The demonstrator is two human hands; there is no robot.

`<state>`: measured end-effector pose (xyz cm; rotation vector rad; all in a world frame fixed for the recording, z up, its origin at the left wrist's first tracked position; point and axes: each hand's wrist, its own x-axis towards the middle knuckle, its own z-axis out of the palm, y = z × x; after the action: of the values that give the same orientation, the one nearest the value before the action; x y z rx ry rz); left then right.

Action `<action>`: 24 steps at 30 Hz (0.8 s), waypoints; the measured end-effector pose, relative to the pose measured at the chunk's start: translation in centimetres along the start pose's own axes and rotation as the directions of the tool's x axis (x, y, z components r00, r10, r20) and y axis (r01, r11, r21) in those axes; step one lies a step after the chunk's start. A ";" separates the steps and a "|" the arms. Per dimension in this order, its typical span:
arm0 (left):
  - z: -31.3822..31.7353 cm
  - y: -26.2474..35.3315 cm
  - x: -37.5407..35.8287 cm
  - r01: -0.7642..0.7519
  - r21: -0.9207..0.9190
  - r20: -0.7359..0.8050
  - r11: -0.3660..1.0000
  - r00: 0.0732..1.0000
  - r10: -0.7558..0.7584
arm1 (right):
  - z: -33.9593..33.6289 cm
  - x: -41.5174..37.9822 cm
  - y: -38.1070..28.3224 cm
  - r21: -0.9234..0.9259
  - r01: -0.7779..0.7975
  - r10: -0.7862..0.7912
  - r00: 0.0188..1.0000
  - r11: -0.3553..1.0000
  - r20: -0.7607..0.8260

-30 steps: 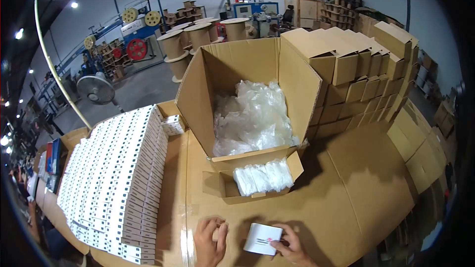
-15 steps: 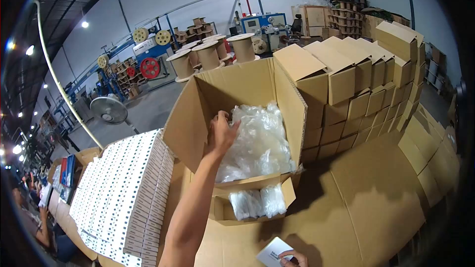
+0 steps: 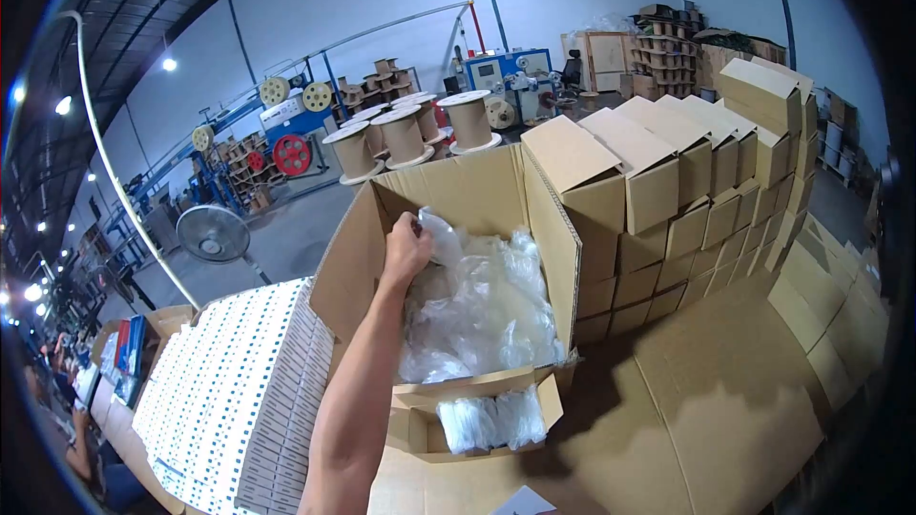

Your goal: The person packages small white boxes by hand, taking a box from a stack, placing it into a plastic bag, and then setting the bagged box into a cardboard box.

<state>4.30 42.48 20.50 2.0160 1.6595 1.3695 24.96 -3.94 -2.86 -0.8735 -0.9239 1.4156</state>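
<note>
Since half a second ago, the left hand (image 3: 409, 250) has gone from spread fingers over the pile to fingers closed on a clear plastic bag (image 3: 442, 242), and the right hand has dropped out of view, so whether its fingers are apart or together cannot be told.

At the far left, a broad block of small white boxes (image 3: 224, 386) stands in close rows on the bench (image 3: 735, 420), which is covered with cardboard. A fan (image 3: 213, 234) stands behind it. The left forearm reaches up past the block into a large open carton (image 3: 469, 193), where the gripped bag sticks up near the back left corner, above a loose heap of plastic bags (image 3: 477, 310). Just in front of that carton, a smaller open carton (image 3: 417, 429) holds plastic-wrapped packs (image 3: 489, 422) toward its right end. Below it, only a corner of a single white box (image 3: 524, 504) shows at the bottom edge. To the right, brown cartons (image 3: 654, 200) are stacked in stepped rows.
</note>
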 end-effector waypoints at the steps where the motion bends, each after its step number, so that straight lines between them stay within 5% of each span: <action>1: -0.2 -0.2 0.3 0.018 -0.021 -0.018 1.000 1.000 -0.018 | 0.0 0.0 -0.4 -0.005 -0.020 0.020 1.000 1.000 0.002; 8: -2.0 -1.1 -0.5 -0.160 -0.084 -0.071 0.984 0.986 0.154 | 0.5 -0.6 -1.7 -0.065 -0.084 0.084 0.996 0.994 -0.012; 11: -1.9 -1.3 -0.4 -0.251 -0.091 -0.105 0.964 0.965 0.241 | 0.4 -0.5 -1.4 -0.120 0.038 -0.036 0.999 0.992 0.013; 14: -3.0 0.1 -0.6 0.028 -0.071 0.084 0.997 0.996 -0.022 | 0.2 -0.5 -0.6 -0.098 0.037 -0.035 0.999 0.994 0.020; 15: -2.9 -0.4 -0.4 -0.082 -0.004 0.028 0.997 0.996 0.082 | 0.3 -0.6 -0.8 -0.084 0.004 -0.003 1.000 0.996 0.010; 24: -3.2 -0.6 -0.5 -0.075 0.080 0.012 0.994 0.997 0.074 | -0.1 -0.6 0.7 -0.025 0.013 -0.013 1.000 1.000 0.019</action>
<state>1.55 41.06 21.58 2.1457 1.6780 1.3350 24.76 -4.53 -3.55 -0.8725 -0.9617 1.4057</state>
